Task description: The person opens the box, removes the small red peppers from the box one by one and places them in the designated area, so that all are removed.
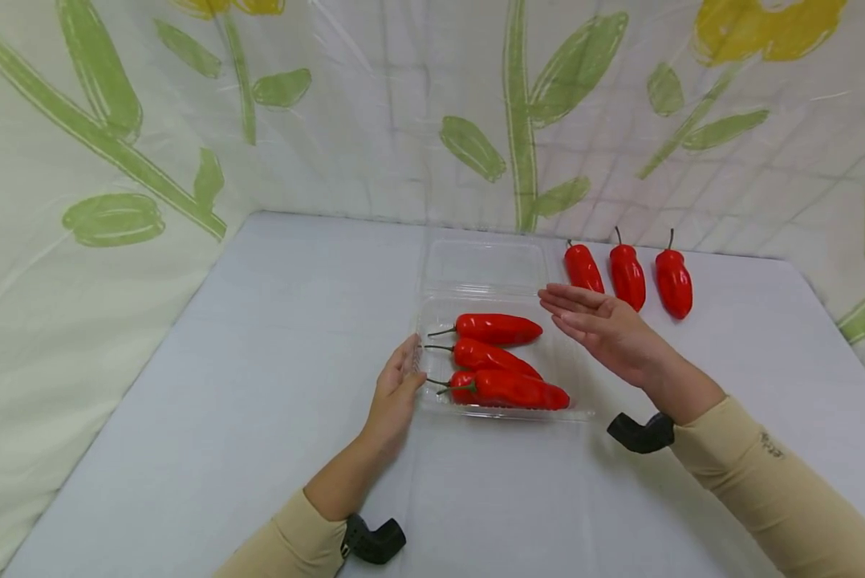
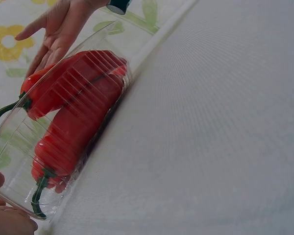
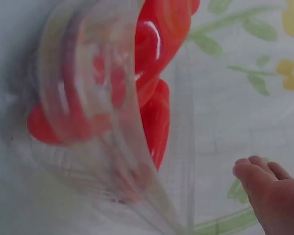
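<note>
A clear plastic clamshell box (image 1: 570, 361) with its lid (image 1: 486, 265) folded back lies on the table. Inside are several red peppers (image 1: 497, 327) with green stems, stems toward the left. My left hand (image 1: 394, 393) holds the box's left wall, thumb at the rim and fingers outside. In the left wrist view, the peppers (image 2: 78, 117) show through the ribbed wall. Over the box's right rear corner is my right hand (image 1: 613, 333), fingers straight and nothing in it. The right wrist view shows that hand (image 3: 272, 188) apart from the box wall.
Three more red peppers (image 1: 627, 277) lie in a row at the table's back right, the left one partly behind my right hand. The white table (image 1: 259, 337) meets a hanging cloth (image 1: 375, 112) with painted flowers along its back edge.
</note>
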`<control>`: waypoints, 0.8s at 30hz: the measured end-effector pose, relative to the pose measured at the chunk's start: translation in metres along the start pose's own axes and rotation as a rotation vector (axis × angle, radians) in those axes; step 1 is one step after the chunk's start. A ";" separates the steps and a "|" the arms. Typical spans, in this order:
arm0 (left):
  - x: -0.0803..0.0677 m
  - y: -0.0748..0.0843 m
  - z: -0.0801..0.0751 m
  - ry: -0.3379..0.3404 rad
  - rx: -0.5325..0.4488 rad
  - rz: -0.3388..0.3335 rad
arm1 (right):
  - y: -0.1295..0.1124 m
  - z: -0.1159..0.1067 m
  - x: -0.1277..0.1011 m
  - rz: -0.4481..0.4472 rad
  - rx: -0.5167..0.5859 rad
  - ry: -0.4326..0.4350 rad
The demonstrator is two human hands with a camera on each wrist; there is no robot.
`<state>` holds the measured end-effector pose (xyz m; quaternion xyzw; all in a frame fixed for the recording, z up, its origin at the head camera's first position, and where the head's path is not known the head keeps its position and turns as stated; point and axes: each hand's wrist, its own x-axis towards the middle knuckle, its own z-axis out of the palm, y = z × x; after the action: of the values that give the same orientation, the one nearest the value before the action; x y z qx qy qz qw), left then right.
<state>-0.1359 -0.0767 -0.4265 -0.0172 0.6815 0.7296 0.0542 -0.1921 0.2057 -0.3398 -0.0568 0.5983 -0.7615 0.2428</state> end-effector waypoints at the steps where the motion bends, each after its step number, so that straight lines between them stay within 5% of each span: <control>1: 0.000 0.000 0.000 0.001 0.000 -0.004 | 0.001 0.002 0.000 0.007 -0.033 -0.007; 10: 0.000 -0.001 0.000 -0.008 -0.004 0.004 | 0.003 0.022 0.001 0.031 -0.268 -0.106; 24: -0.001 -0.001 0.001 -0.001 -0.004 0.010 | 0.014 0.037 0.009 0.121 -0.388 -0.183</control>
<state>-0.1348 -0.0760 -0.4270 -0.0137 0.6801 0.7312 0.0509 -0.1814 0.1665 -0.3442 -0.1355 0.7112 -0.6080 0.3258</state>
